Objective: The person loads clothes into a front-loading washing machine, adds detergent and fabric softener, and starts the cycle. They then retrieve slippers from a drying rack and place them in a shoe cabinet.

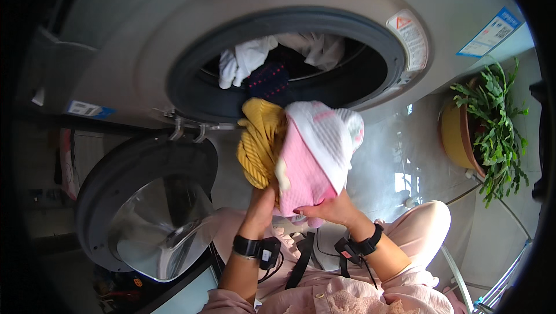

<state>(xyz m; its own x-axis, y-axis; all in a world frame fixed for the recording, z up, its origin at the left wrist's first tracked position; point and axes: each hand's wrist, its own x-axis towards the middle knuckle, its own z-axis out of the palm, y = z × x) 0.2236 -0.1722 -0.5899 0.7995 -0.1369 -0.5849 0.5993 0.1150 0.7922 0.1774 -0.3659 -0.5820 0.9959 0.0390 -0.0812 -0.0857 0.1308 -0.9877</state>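
Both of my hands hold a bundle of laundry just in front of the washing machine's round opening (369, 83). My left hand (262, 205) grips the lower left of the bundle, by a yellow striped cloth (258, 144); its fingers are mostly hidden. With thumb on top, my right hand (332, 209) clasps a pink and white garment (306, 166) from below. A dark cloth with red dots (269, 81) hangs over the opening's lower rim, partly behind the bundle. Inside the drum lie a white garment (247, 57) and a pale sheer cloth (321, 51).
The machine's round glass door (160, 231) stands swung out at the left on its metal hinge (186, 129). At the right, a leafy plant (499, 127) grows in a yellow pot (454, 133). A metal rack (456, 266) stands at the lower right on the shiny tiled floor (382, 162).
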